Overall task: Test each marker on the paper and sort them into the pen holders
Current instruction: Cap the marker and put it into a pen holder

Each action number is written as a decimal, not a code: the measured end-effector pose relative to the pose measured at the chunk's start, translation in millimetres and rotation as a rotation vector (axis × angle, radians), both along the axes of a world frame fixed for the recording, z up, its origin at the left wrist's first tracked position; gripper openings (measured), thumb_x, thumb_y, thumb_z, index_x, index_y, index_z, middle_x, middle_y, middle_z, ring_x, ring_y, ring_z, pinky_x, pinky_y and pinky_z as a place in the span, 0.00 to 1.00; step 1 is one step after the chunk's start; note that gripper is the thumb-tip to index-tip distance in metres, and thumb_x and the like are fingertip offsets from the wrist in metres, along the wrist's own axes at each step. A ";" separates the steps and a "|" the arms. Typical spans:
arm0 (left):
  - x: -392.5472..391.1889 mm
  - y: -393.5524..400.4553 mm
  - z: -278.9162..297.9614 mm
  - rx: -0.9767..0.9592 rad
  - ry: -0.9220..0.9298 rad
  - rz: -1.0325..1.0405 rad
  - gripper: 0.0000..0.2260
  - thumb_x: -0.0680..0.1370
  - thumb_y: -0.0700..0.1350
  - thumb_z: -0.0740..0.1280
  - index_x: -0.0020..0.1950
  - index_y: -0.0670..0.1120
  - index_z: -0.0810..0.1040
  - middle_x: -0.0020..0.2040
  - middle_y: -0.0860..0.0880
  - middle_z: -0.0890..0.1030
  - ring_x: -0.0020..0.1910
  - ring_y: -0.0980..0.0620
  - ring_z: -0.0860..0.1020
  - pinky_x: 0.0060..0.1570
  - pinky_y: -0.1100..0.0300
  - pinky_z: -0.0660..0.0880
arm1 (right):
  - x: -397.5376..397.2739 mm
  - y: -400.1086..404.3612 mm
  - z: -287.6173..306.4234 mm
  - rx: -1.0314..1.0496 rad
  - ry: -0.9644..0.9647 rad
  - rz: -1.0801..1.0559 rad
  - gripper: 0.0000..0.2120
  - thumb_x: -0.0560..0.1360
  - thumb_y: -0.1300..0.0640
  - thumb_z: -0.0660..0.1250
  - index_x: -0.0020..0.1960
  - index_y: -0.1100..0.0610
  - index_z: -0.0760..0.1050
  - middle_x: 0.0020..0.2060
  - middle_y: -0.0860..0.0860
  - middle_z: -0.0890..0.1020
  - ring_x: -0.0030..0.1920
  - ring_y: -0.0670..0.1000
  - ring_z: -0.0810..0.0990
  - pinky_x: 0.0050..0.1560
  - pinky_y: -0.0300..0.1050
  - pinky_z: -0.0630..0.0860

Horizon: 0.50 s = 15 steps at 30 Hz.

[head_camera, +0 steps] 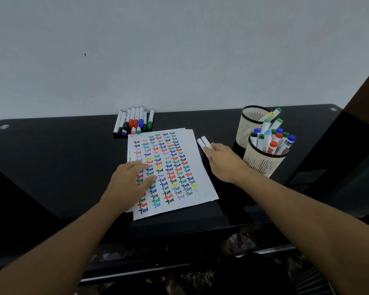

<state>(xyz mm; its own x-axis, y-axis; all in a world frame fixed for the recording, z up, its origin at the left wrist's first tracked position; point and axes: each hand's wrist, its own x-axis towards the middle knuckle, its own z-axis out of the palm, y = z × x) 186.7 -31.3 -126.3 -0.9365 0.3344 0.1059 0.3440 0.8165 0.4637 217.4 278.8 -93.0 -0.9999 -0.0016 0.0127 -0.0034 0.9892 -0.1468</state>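
Head view: left hand lies flat on the paper, fingers straight, grip apart. Right hand rests on the tabletop just right of the paper, its grip on two white markers; cannot tell if clamped. Near pen holder, full of markers, stands just right of that grip; far pen holder behind it. Loose marker pile lies beyond the left grip.

Looks like a home or office desk corner: a glossy black counter pushed against a plain pale wall, mesh pen holders, loose markers, and scribbled test paper.
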 end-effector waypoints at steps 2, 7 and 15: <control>-4.3 0.1 5.4 -0.018 -0.032 -0.004 0.25 0.78 0.65 0.65 0.72 0.56 0.73 0.74 0.54 0.70 0.72 0.52 0.65 0.72 0.48 0.64 | -1.2 -1.8 1.9 0.035 0.069 0.007 0.23 0.85 0.56 0.56 0.80 0.56 0.65 0.72 0.58 0.71 0.72 0.62 0.69 0.72 0.57 0.69; -25.2 0.3 22.1 -0.106 -0.045 -0.001 0.31 0.77 0.68 0.65 0.78 0.58 0.66 0.78 0.50 0.64 0.77 0.48 0.60 0.74 0.44 0.61 | -18.2 -23.1 9.9 0.045 0.148 0.059 0.22 0.86 0.51 0.56 0.80 0.50 0.64 0.76 0.53 0.68 0.74 0.57 0.67 0.70 0.53 0.70; -44.9 -10.4 1.6 -0.230 -0.046 -0.036 0.39 0.74 0.77 0.49 0.81 0.60 0.57 0.83 0.50 0.54 0.82 0.47 0.50 0.79 0.45 0.49 | -74.1 -63.6 18.0 0.055 0.117 0.162 0.24 0.86 0.49 0.58 0.81 0.47 0.62 0.74 0.53 0.69 0.71 0.56 0.68 0.67 0.54 0.73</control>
